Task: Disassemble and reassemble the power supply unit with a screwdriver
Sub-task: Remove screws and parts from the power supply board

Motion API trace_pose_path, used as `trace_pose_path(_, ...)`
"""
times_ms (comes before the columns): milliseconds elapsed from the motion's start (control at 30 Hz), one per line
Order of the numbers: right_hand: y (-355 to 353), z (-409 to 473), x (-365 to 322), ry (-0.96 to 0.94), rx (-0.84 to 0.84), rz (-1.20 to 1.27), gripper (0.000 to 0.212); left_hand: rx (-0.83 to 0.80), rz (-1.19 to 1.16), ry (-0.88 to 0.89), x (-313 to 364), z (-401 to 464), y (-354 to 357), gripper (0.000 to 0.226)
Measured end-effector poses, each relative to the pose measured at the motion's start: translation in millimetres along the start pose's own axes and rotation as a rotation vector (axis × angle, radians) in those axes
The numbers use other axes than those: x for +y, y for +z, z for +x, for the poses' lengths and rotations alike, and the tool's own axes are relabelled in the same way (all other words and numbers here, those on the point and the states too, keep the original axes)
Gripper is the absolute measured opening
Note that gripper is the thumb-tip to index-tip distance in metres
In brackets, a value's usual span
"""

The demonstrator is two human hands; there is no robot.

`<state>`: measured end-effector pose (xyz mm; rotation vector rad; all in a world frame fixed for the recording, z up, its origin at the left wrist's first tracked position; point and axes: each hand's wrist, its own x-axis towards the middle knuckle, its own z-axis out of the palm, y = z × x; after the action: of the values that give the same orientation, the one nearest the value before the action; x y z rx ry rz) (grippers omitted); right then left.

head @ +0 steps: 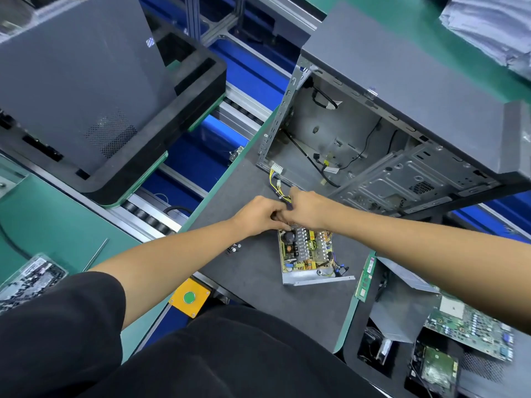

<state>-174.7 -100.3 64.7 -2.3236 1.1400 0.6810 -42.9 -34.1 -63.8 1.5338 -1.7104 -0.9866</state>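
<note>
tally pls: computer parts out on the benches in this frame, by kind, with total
Computer cases: 2, closed case, open case
Opened power supply unit: 1
Memory stick: 1
Motherboard: 1
Hard drive: 1
Total: 6
Both hands, left hand and right hand, work at the unit's far end by its cable bundle; exact grip unclear.

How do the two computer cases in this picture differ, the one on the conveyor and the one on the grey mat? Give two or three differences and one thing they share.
The case on the conveyor has its side panel on, so its inside is hidden; the case on the grey mat is open, showing bare metal and loose cables. The case on the conveyor sits in a black tray; the case on the grey mat does not. Both have dark grey outer panels.
</note>
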Motion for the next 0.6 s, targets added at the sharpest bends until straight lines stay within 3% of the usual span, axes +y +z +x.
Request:
trace_pose_path(67, -9, -1, 9, -0.213, 0.009, -0.246, 0.042, 0.012, 0.017, 0.004, -2, 0, 1, 0.039)
trace_pose_path(167, -20, 3, 20, -0.738, -0.001, -0.768, 0.031, -0.011, 0.012, 0.017, -2, -1, 2, 0.015)
trace_pose_path(233, -24, 7, 21, -0.858, -0.023, -0.933, 0.017, -0.009, 0.039, 0.006, 0, -2, 2, 0.026)
trace_pose_path(367, -11, 5, 22, -0.737, 0.038, -0.780, 0.014, -0.021, 0.010, -0.010, 0, 0, -1, 0.026)
trace_pose_path(467, -2, 3, 20, -0.424, 0.040, -0.488, 0.023, -0.050, -0.005, -0.012, -1, -1, -1, 0.021)
trace_pose_path(600, 13, 3, 4, -0.032, 0.114, -0.075, 0.015, -0.028, -0.038, -0.033, -3, 1, 0, 0.026)
